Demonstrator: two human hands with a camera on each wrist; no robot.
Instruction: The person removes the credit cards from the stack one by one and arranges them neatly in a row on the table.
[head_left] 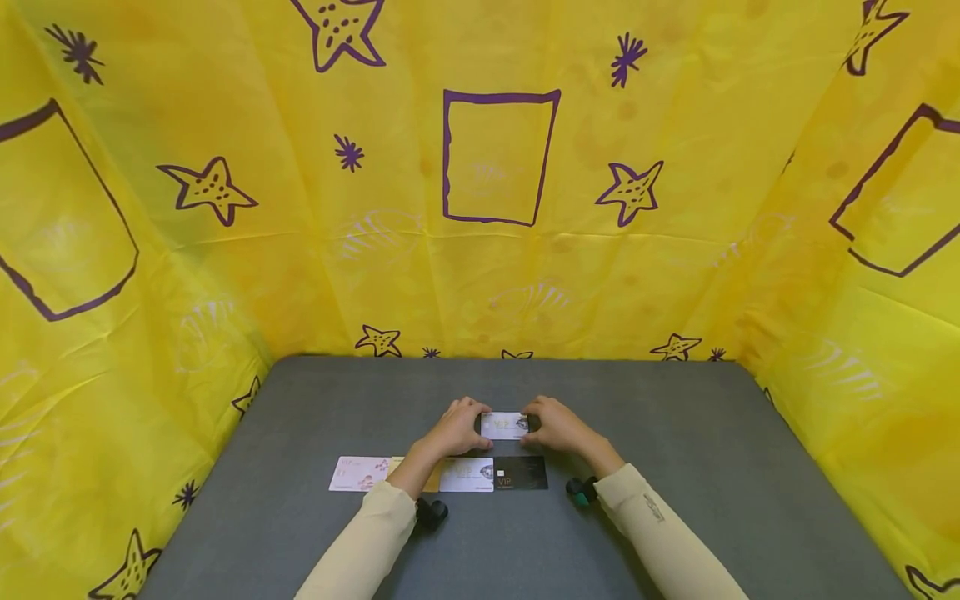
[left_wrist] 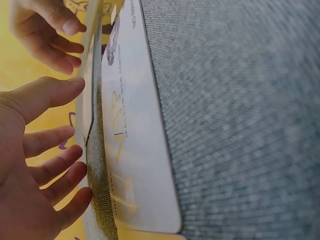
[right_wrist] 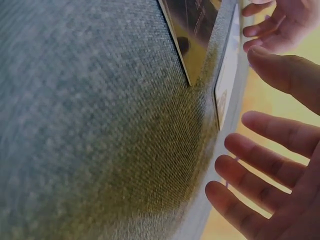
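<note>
A white VIP card (head_left: 504, 426) lies flat on the grey table between the two hands. At its left end is my left hand (head_left: 459, 427), at its right end my right hand (head_left: 557, 424). In the wrist views the fingers of both hands are spread and loosely bent, thumbs apart, with fingertips close to the card's edges and nothing pinched. Nearer the body runs a row of cards: a pink-flowered one (head_left: 358, 473), a gold one (head_left: 432, 479) partly hidden by the left wrist, another white VIP card (head_left: 467, 475), and a black VIP card (head_left: 521, 472).
The grey table (head_left: 675, 467) is enclosed by a yellow cloth (head_left: 495, 283) with purple starfish drawings at the back and sides. Dark wrist devices sit under both forearms, the left one (head_left: 432, 514) just below the card row.
</note>
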